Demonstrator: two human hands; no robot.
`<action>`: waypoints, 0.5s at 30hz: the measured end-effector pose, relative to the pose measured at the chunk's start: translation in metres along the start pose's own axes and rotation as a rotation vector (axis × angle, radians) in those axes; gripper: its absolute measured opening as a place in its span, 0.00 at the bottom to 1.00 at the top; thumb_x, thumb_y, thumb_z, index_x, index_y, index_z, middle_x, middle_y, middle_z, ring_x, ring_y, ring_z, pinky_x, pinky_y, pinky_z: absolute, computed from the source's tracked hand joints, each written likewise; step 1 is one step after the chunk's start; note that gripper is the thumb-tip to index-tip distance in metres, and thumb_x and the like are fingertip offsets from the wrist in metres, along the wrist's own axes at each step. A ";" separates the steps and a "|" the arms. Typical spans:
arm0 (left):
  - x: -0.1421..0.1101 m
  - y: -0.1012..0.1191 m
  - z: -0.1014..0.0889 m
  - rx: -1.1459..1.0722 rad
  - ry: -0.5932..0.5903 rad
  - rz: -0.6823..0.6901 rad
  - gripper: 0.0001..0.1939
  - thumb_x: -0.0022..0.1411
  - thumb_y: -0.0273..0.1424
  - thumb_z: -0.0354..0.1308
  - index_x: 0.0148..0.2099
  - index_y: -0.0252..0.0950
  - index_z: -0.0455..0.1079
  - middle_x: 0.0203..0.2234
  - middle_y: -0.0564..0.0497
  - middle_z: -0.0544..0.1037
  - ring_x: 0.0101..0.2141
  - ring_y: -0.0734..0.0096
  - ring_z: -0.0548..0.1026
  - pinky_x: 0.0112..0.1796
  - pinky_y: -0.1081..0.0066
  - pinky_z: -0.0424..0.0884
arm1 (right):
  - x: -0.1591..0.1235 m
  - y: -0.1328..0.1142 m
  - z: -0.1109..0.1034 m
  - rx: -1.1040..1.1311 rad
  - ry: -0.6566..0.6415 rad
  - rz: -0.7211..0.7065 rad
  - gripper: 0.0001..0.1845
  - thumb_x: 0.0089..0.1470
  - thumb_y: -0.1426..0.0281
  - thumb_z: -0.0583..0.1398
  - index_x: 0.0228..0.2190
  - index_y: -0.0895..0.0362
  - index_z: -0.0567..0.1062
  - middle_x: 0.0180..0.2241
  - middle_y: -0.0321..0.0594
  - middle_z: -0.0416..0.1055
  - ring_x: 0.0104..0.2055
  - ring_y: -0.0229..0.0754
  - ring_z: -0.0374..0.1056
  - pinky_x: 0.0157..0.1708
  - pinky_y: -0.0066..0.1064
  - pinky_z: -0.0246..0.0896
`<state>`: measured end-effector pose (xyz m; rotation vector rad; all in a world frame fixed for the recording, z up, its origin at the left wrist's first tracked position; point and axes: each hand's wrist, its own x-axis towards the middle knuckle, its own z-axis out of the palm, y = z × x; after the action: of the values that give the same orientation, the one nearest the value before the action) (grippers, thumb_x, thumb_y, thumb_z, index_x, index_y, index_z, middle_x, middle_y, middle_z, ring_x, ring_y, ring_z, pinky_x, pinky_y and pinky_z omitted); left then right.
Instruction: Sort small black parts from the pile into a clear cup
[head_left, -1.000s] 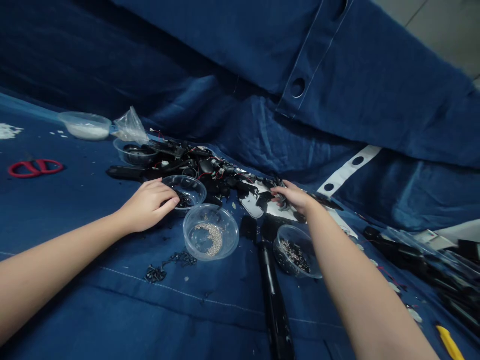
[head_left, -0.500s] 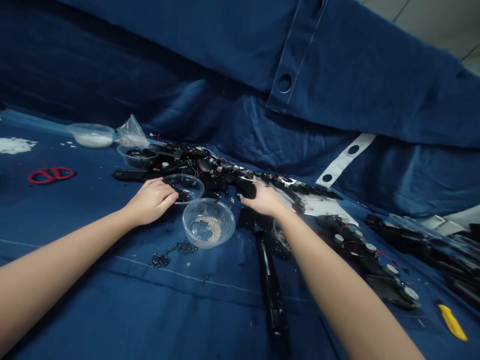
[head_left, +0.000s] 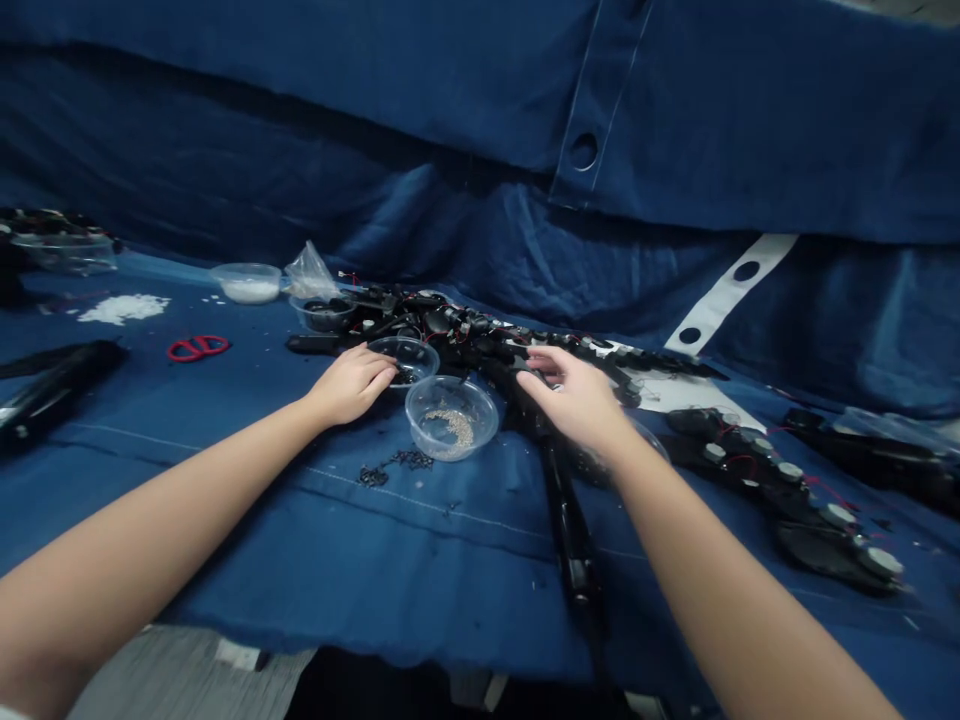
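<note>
My left hand (head_left: 354, 386) is at the near left rim of a clear plastic bowl (head_left: 426, 352) with small dark pieces in it. Its fingers are curled together at that rim, and whatever they pinch is hidden. A second clear bowl (head_left: 486, 420), holding small pale metallic bits, stands just in front. To the right, my right hand (head_left: 577, 396) hovers by a heap of black plastic parts (head_left: 457, 325), thumb and fingers apart, nothing visible between them. Below it lies a long black casing (head_left: 574, 540). Loose black screw-like pieces (head_left: 373, 476) are scattered on the blue cloth.
Red-handled scissors (head_left: 197, 348), a white pile (head_left: 124, 308) and a bowl of white material (head_left: 247, 284) sit at the left. Black parts with white discs and red wires (head_left: 787, 480) line the right. A blue curtain (head_left: 450, 130) hangs behind; the table edge (head_left: 375, 648) is in front.
The view has turned, so things sit farther right and the front edge shows. My right hand's fingers have come apart from the black part they were on. My left hand stays at the bowl.
</note>
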<state>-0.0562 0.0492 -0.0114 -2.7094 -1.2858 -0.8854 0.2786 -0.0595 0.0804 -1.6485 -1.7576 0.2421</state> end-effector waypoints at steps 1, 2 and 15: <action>0.000 0.000 0.000 0.007 -0.007 -0.004 0.29 0.75 0.44 0.38 0.51 0.36 0.79 0.54 0.41 0.82 0.58 0.54 0.77 0.70 0.45 0.56 | -0.020 0.001 -0.007 0.082 0.000 0.000 0.23 0.58 0.60 0.66 0.54 0.51 0.78 0.49 0.44 0.82 0.49 0.51 0.78 0.57 0.48 0.71; 0.000 0.000 0.001 0.014 -0.015 -0.010 0.30 0.76 0.44 0.38 0.51 0.36 0.79 0.54 0.41 0.82 0.59 0.54 0.76 0.70 0.45 0.56 | -0.042 0.003 -0.012 0.152 0.001 0.018 0.23 0.56 0.59 0.67 0.52 0.49 0.79 0.46 0.43 0.82 0.45 0.51 0.79 0.54 0.49 0.72; 0.015 0.015 -0.028 0.089 -0.093 -0.189 0.25 0.71 0.45 0.48 0.54 0.37 0.80 0.50 0.42 0.83 0.50 0.50 0.80 0.55 0.56 0.74 | -0.187 0.063 0.025 0.550 0.260 0.332 0.28 0.57 0.45 0.63 0.49 0.52 0.80 0.50 0.49 0.81 0.54 0.55 0.76 0.57 0.50 0.71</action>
<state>-0.0520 0.0429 0.0230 -2.6227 -1.5807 -0.7032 0.3033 -0.2153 -0.0414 -1.4689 -1.0903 0.5791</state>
